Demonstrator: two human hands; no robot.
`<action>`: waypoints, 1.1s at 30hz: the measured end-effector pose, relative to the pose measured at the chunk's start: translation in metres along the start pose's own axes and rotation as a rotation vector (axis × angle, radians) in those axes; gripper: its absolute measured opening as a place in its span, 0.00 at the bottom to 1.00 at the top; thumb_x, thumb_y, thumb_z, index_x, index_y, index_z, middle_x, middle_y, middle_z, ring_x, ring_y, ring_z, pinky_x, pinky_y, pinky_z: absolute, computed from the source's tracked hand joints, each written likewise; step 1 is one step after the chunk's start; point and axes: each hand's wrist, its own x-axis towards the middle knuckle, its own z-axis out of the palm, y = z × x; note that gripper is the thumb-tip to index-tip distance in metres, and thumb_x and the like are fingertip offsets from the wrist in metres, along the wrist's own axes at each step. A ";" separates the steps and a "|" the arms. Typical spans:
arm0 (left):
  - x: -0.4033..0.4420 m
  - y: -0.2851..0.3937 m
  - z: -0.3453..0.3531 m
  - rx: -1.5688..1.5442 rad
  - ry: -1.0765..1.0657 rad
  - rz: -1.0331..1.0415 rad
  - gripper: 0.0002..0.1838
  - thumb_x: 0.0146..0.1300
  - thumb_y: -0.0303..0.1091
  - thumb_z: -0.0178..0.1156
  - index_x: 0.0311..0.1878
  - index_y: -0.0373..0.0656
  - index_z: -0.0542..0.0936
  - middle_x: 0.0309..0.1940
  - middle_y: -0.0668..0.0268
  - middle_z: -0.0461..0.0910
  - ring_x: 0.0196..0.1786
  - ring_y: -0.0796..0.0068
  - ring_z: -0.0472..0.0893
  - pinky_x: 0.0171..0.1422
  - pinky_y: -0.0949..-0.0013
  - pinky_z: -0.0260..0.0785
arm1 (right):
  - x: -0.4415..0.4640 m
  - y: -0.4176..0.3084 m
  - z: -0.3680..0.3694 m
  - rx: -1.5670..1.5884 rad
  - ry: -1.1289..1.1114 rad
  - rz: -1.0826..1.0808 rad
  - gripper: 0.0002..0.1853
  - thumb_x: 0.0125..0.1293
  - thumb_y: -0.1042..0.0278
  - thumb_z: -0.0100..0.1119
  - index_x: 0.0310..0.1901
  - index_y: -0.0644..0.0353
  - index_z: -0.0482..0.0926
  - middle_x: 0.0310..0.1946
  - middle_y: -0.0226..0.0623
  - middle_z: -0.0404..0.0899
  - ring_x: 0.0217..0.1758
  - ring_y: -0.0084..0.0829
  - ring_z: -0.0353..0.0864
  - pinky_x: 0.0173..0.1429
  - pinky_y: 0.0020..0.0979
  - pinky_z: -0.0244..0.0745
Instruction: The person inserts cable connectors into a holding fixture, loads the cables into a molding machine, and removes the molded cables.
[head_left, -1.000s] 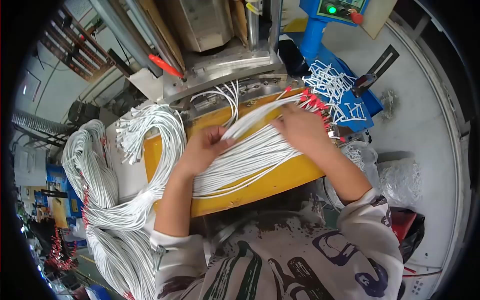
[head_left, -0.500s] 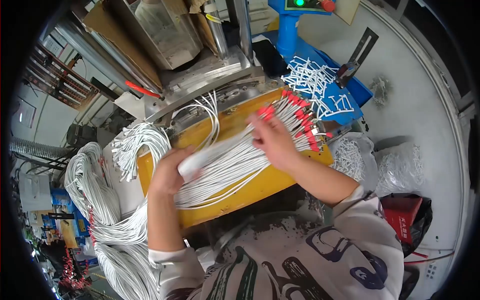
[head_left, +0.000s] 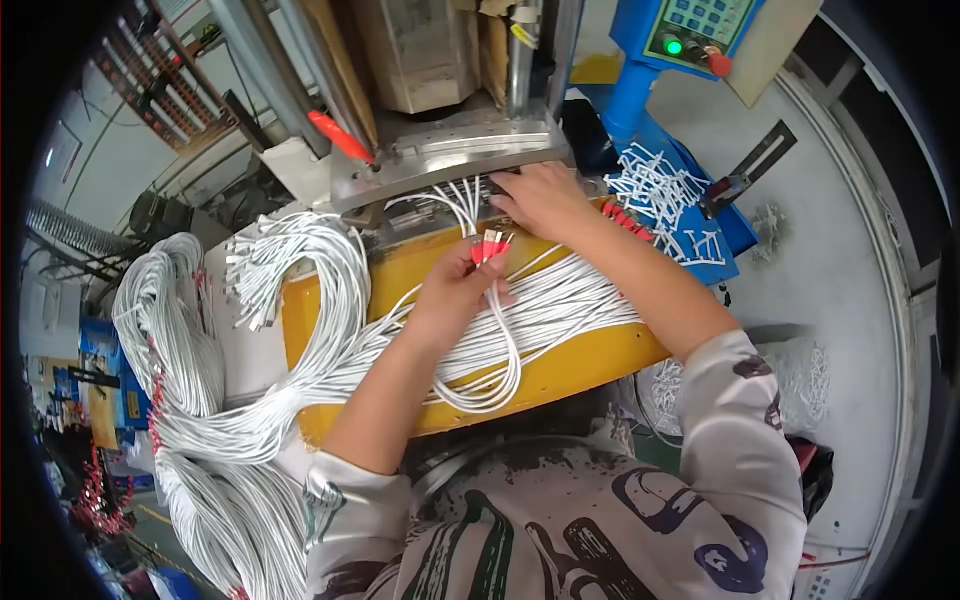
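Note:
My left hand is closed around several white cables, and their red-capped connector ends stick up from the fingers. The cables loop down below it over the yellow work surface. My right hand reaches to the metal mould at the press's front edge, thumb and forefinger apart, with the other fingers partly hidden. Left of those fingertips, several white cables run into the mould. A broad bundle of white cables lies under both arms, its red ends partly covered by my right forearm.
The press's steel plate overhangs the mould. White cable coils lie at left, beside a bent bundle. White plastic pieces fill a blue tray at right. A blue control box stands behind it.
My left hand has moved right and now grips several red-capped cable ends. My right hand has left the bundle's red ends and moved up to the mould. The view has shifted.

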 end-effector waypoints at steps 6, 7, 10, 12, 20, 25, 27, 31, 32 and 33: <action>0.000 -0.002 -0.005 -0.168 0.088 0.074 0.05 0.72 0.30 0.64 0.47 0.40 0.83 0.35 0.68 0.83 0.36 0.77 0.82 0.49 0.71 0.80 | -0.014 -0.012 0.010 0.075 -0.037 0.036 0.18 0.65 0.53 0.65 0.46 0.60 0.82 0.43 0.47 0.82 0.53 0.49 0.81 0.60 0.45 0.74; 0.001 -0.002 -0.005 -0.153 0.072 0.092 0.06 0.72 0.30 0.64 0.47 0.40 0.83 0.36 0.67 0.84 0.36 0.77 0.82 0.49 0.71 0.80 | -0.026 -0.014 0.006 0.109 -0.033 0.082 0.19 0.64 0.52 0.67 0.45 0.60 0.81 0.44 0.45 0.83 0.54 0.48 0.81 0.59 0.45 0.74; 0.000 -0.004 -0.003 -0.118 0.043 0.127 0.06 0.71 0.29 0.65 0.47 0.40 0.83 0.39 0.66 0.85 0.37 0.77 0.82 0.48 0.71 0.79 | -0.040 -0.009 -0.003 0.133 0.031 0.062 0.18 0.64 0.54 0.68 0.43 0.60 0.80 0.43 0.45 0.82 0.52 0.48 0.80 0.57 0.44 0.75; -0.001 -0.004 -0.005 -0.125 0.044 0.085 0.06 0.71 0.29 0.65 0.47 0.39 0.83 0.39 0.66 0.85 0.38 0.77 0.83 0.47 0.71 0.78 | -0.044 -0.008 -0.010 0.118 0.178 -0.052 0.14 0.65 0.59 0.67 0.43 0.61 0.79 0.38 0.46 0.82 0.45 0.50 0.81 0.55 0.43 0.74; -0.007 0.005 0.003 -0.198 0.012 0.026 0.06 0.72 0.28 0.63 0.48 0.37 0.82 0.39 0.66 0.86 0.38 0.78 0.82 0.45 0.72 0.77 | -0.066 0.018 -0.108 1.200 -0.803 0.934 0.20 0.77 0.57 0.56 0.57 0.66 0.79 0.36 0.37 0.81 0.35 0.31 0.79 0.43 0.31 0.75; -0.010 0.003 0.011 -0.146 -0.042 0.072 0.07 0.72 0.28 0.63 0.48 0.36 0.83 0.39 0.65 0.86 0.37 0.78 0.82 0.45 0.72 0.76 | -0.068 -0.030 -0.053 1.527 -0.182 0.680 0.22 0.80 0.57 0.50 0.67 0.61 0.74 0.33 0.29 0.78 0.29 0.15 0.69 0.31 0.19 0.61; -0.008 0.000 0.008 -0.133 -0.033 0.073 0.07 0.72 0.28 0.63 0.48 0.36 0.83 0.39 0.65 0.86 0.36 0.78 0.81 0.44 0.73 0.76 | -0.057 -0.045 -0.032 1.274 0.051 0.464 0.22 0.81 0.59 0.48 0.69 0.62 0.72 0.32 0.30 0.77 0.27 0.15 0.67 0.31 0.19 0.61; -0.006 -0.005 0.008 -0.162 0.006 0.106 0.07 0.72 0.29 0.63 0.48 0.37 0.84 0.38 0.66 0.85 0.35 0.79 0.80 0.44 0.73 0.75 | -0.064 -0.050 -0.039 1.120 -0.039 0.416 0.23 0.80 0.60 0.52 0.70 0.62 0.72 0.37 0.32 0.81 0.33 0.19 0.74 0.37 0.22 0.69; -0.007 -0.003 0.011 -0.176 0.011 0.104 0.07 0.72 0.30 0.63 0.48 0.37 0.84 0.38 0.67 0.85 0.35 0.80 0.80 0.43 0.73 0.75 | -0.065 -0.050 -0.038 1.119 -0.050 0.414 0.23 0.80 0.60 0.52 0.70 0.62 0.72 0.37 0.32 0.81 0.33 0.19 0.74 0.37 0.22 0.69; -0.007 -0.003 0.012 -0.185 0.012 0.101 0.07 0.72 0.30 0.63 0.48 0.37 0.84 0.38 0.68 0.85 0.35 0.80 0.79 0.43 0.73 0.75 | -0.067 -0.051 -0.036 1.108 0.007 0.367 0.23 0.79 0.61 0.54 0.70 0.62 0.72 0.39 0.33 0.82 0.35 0.20 0.76 0.40 0.23 0.71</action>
